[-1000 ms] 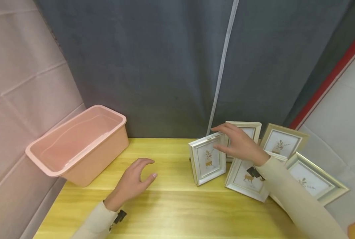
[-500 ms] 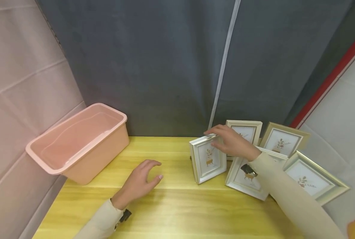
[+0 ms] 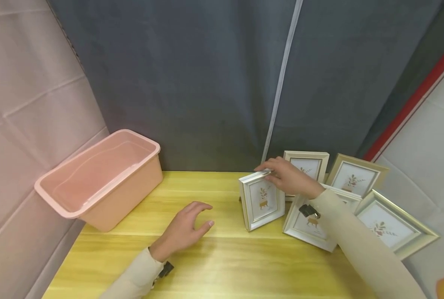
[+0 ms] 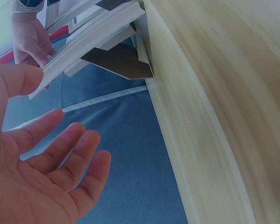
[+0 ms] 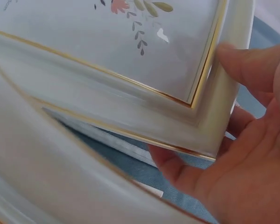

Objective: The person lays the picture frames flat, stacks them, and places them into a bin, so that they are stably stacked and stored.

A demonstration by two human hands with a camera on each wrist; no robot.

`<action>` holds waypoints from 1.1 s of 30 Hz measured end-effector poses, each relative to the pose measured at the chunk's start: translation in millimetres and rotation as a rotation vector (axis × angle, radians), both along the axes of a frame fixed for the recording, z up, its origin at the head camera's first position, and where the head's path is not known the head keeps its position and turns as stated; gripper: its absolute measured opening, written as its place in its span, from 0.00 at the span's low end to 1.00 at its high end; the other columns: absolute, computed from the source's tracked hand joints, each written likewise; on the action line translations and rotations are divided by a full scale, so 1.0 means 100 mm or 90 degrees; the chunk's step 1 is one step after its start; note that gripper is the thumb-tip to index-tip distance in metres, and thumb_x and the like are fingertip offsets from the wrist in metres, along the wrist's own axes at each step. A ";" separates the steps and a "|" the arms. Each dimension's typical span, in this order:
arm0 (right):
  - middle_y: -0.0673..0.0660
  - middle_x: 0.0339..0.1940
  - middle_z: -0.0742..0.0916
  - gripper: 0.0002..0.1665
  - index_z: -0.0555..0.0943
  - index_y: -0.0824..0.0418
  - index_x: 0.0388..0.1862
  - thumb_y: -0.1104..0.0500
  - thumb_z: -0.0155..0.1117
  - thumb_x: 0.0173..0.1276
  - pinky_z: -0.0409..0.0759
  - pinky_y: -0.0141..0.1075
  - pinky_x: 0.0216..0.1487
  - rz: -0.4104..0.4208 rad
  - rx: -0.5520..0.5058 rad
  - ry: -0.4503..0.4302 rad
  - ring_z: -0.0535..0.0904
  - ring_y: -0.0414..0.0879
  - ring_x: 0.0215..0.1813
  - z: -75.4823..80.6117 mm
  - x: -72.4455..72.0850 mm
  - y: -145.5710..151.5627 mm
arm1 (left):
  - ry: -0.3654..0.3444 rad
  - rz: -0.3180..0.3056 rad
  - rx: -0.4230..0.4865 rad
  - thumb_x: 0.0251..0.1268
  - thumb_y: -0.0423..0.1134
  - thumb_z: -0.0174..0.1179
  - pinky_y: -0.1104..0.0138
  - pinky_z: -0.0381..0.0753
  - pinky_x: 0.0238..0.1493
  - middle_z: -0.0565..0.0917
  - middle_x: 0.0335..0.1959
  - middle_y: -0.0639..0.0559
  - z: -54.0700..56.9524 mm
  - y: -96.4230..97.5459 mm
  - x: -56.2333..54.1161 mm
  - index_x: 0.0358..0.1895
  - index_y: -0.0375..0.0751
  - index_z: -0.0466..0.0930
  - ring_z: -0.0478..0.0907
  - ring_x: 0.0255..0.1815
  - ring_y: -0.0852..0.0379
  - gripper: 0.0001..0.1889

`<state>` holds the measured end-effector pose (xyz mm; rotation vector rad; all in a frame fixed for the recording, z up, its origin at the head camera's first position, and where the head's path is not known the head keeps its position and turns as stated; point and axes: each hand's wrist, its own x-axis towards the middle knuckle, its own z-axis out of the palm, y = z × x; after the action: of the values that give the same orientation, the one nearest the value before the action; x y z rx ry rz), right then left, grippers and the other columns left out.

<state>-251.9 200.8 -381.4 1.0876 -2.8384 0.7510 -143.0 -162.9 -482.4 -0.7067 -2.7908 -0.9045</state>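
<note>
A white picture frame (image 3: 264, 201) with a gold inner line and a potted-plant print stands at the left of a group of frames. My right hand (image 3: 290, 178) pinches its top edge. In the right wrist view the thumb (image 5: 252, 65) lies on the front moulding and the other fingers go behind the frame. My left hand (image 3: 182, 227) hovers over the wooden table, left of that frame, fingers apart and holding nothing. In the left wrist view a brown support leg (image 4: 119, 63) sticks out behind the frame.
Several more frames stand close by: a cream one (image 3: 321, 164) behind, a tan one (image 3: 356, 176), a white one (image 3: 308, 226) partly hidden by my right sleeve, and a champagne one (image 3: 394, 228). A pink bin (image 3: 121, 191) sits at the left. Dark curtain backs the table (image 3: 222, 265).
My right hand has moved left and down onto the top edge of the white picture frame and now pinches it. My left hand has moved right, toward the frame.
</note>
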 end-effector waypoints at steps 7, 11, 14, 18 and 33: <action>0.51 0.55 0.87 0.20 0.84 0.51 0.64 0.65 0.66 0.76 0.82 0.42 0.47 0.035 -0.025 0.026 0.81 0.43 0.48 0.06 0.11 -0.03 | 0.005 -0.021 0.026 0.75 0.54 0.65 0.53 0.85 0.62 0.82 0.66 0.56 0.05 0.08 0.03 0.70 0.52 0.78 0.81 0.64 0.54 0.26; 0.51 0.56 0.89 0.19 0.84 0.52 0.62 0.65 0.67 0.76 0.85 0.43 0.49 0.026 -0.048 0.046 0.84 0.45 0.49 0.08 0.16 -0.04 | -0.001 -0.037 0.050 0.75 0.55 0.65 0.56 0.85 0.61 0.81 0.66 0.57 0.09 0.14 0.04 0.71 0.53 0.76 0.80 0.64 0.57 0.26; 0.52 0.58 0.90 0.18 0.85 0.55 0.62 0.65 0.68 0.75 0.88 0.48 0.55 0.031 -0.074 0.050 0.87 0.49 0.56 0.08 0.20 -0.05 | -0.011 -0.049 0.072 0.74 0.52 0.66 0.57 0.85 0.61 0.81 0.67 0.53 0.09 0.16 0.04 0.72 0.50 0.75 0.79 0.65 0.56 0.27; 0.52 0.58 0.91 0.19 0.86 0.54 0.62 0.63 0.70 0.74 0.87 0.50 0.59 0.028 -0.092 0.057 0.88 0.49 0.59 0.08 0.25 -0.06 | -0.024 -0.051 0.099 0.73 0.49 0.67 0.58 0.85 0.61 0.80 0.67 0.51 0.07 0.19 0.05 0.73 0.47 0.73 0.79 0.66 0.54 0.29; 0.50 0.59 0.91 0.20 0.85 0.54 0.62 0.64 0.71 0.74 0.87 0.43 0.59 0.024 -0.189 0.073 0.87 0.45 0.59 -0.07 0.59 -0.15 | -0.062 -0.068 0.211 0.69 0.51 0.70 0.52 0.84 0.65 0.69 0.77 0.45 -0.03 0.30 0.09 0.79 0.44 0.64 0.72 0.73 0.40 0.40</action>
<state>-192.6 185.7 -388.5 1.1005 -2.5140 1.0357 -134.0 -133.2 -485.0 -0.7801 -2.6032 -1.4142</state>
